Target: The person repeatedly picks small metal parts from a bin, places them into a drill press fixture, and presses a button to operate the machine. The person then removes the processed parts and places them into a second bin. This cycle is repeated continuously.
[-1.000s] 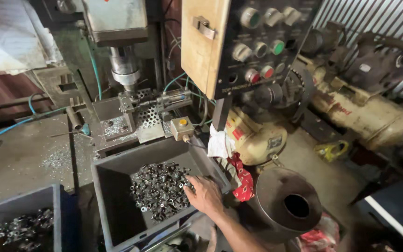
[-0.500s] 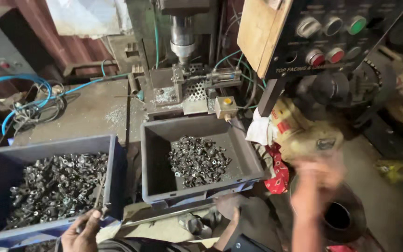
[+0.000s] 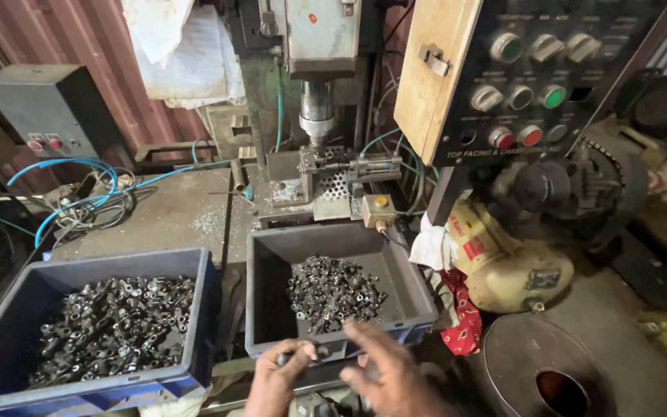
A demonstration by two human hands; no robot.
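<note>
The left hand [image 3: 278, 376] pinches a small dark metal part [image 3: 300, 356] at the near rim of a grey bin [image 3: 268, 293]. The right hand [image 3: 386, 369], fingers spread and empty, hovers just beside it. More parts [image 3: 333, 292] lie heaped in the bin beyond both hands.

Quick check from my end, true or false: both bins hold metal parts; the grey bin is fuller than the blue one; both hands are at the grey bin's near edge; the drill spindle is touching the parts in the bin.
1. Both bins hold small dark metal parts. True: the blue plastic crate and the grey plastic bin each have a pile.
2. The grey bin is fuller. False: the blue crate holds more.
3. Both hands are at the grey bin's near edge. True: left hand, right hand.
4. The steel drill spindle touches the binned parts. False: it hangs over the fixture behind the bin.
</note>
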